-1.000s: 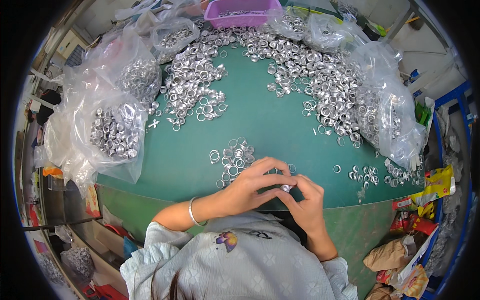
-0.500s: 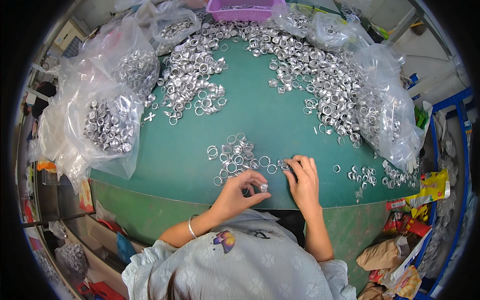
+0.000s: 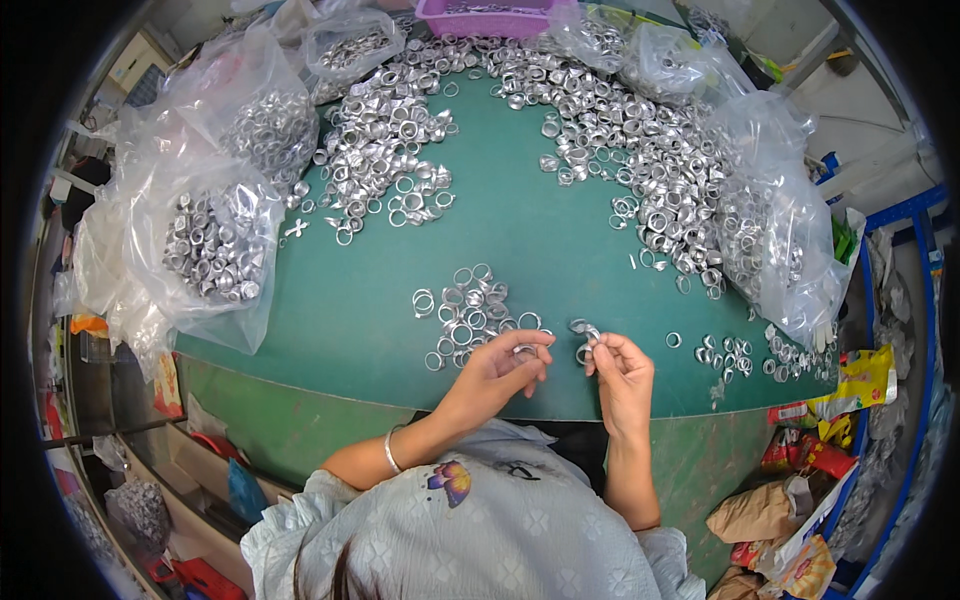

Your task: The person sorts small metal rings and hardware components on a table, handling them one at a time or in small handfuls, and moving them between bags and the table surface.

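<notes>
Two hands, left hand (image 3: 497,367) fingers pinching one ring (image 3: 524,349), right hand (image 3: 622,372) pinching another ring (image 3: 584,352)

Clear plastic bags (image 3: 215,245) of rings flank the table; colourful packets (image 3: 865,385) lie right.

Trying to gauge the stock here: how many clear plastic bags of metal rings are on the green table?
4 at least: one at the left edge, one behind it, one at the back, one on the right. More may hide at the back.
</notes>
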Motion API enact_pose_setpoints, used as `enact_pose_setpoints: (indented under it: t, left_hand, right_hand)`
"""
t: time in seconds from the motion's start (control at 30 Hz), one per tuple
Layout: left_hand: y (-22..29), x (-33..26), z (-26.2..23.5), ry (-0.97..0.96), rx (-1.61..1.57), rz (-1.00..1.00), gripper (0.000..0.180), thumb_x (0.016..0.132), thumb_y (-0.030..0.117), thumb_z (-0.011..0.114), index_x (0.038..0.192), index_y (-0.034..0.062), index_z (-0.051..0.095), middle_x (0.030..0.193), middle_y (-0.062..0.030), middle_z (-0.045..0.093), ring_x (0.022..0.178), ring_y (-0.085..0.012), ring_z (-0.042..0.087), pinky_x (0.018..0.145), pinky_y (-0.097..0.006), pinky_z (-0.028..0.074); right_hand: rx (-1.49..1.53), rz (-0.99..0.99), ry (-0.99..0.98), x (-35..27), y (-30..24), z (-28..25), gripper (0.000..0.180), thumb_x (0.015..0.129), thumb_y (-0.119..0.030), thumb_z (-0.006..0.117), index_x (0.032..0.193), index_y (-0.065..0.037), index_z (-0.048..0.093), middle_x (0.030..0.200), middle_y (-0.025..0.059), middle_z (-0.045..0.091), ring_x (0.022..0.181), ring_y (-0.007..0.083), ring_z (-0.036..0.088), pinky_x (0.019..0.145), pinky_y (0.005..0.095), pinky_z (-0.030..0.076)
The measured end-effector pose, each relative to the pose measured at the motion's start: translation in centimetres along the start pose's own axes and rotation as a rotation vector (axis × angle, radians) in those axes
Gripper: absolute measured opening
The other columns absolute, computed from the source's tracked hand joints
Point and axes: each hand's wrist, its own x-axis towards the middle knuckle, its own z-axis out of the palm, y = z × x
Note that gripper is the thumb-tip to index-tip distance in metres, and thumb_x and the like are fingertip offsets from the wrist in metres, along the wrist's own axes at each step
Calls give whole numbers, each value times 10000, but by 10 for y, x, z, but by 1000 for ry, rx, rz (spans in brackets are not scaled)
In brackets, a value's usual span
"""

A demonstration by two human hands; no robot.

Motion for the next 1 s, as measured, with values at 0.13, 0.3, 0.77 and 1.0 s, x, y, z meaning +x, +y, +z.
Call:
enact_pose_setpoints:
  t: [0.13, 0.3, 0.77, 1.0]
  left_hand:
    - [4, 3, 16, 25, -53, 64, 317, 827, 0, 569, 1134, 23, 492, 845, 15, 472, 728, -34, 464, 635, -193, 411]
    - [7, -1, 16, -3, 38, 63, 348, 774, -49, 611, 1104, 1, 512, 839, 16, 437, 738, -39, 420, 665, -185, 391]
    - [9, -10, 11, 53, 243, 162, 292, 736, -63, 644, 1010, -5, 561, 845, -2, 451, 709, -58, 437, 641, -209, 404]
    - [11, -12, 13, 63, 401, 180, 305, 723, -58, 656, 1006, 12, 570, 821, -5, 453, 712, -59, 456, 615, -201, 400]
  right_hand:
    - [207, 17, -135, -7, 2, 9, 71, 826, 27, 548, 879, 26, 595, 859, 63, 577, 746, 111, 521, 656, 228, 411]
    - [-127, -188, -214, -17, -2, 20, 87, 785, 99, 544, 850, 58, 584, 851, 95, 566, 782, 144, 538, 690, 236, 423]
    - [129, -97, -82, -26, 1, 23, 193, 775, 97, 570, 966, 75, 551, 865, 89, 598, 805, 143, 580, 739, 261, 475]
    - [125, -136, -141, -27, -3, 27, 186, 724, 147, 591, 893, 77, 561, 930, 123, 555, 841, 175, 574, 763, 280, 475]
